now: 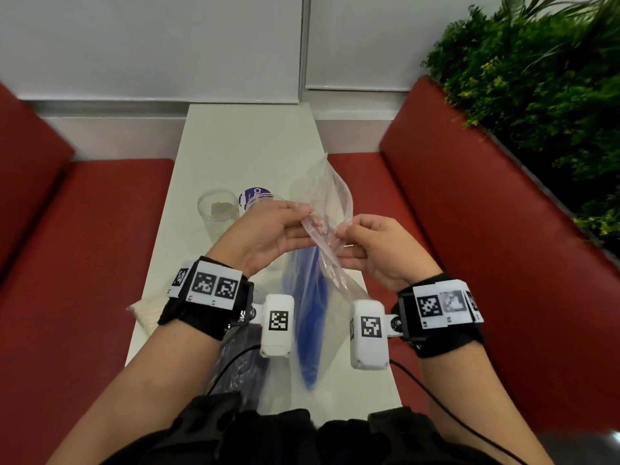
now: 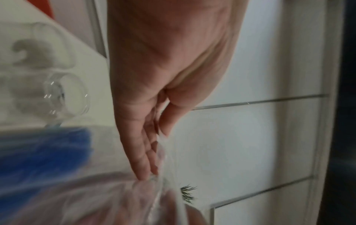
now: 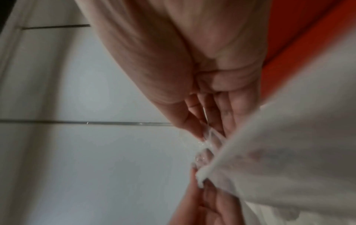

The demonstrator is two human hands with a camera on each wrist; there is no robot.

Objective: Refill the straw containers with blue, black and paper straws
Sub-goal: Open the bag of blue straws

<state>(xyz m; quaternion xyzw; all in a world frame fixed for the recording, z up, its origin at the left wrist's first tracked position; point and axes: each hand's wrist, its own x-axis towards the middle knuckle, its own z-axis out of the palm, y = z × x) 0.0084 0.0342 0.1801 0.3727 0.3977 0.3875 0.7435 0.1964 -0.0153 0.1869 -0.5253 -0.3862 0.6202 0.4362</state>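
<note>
Clear plastic bag [image 1: 327, 229] with blue straws [image 1: 310, 317] inside is held up above the white table [image 1: 248, 142], its closed end hanging toward the person and its mouth raised between both hands. Left hand [image 1: 268, 234], palm turned inward, pinches one lip of the bag's mouth between thumb and fingertips [image 2: 143, 175], and the right hand [image 1: 379, 250] faces it just beside, fingers curled, its grip clamped on the opposite lip [image 3: 207, 137]. Beyond the bag on the table stands an empty clear cup [image 1: 218, 209], and a pack of paper straws [image 1: 146, 312] lies at the table's left edge beside the left wrist.
</note>
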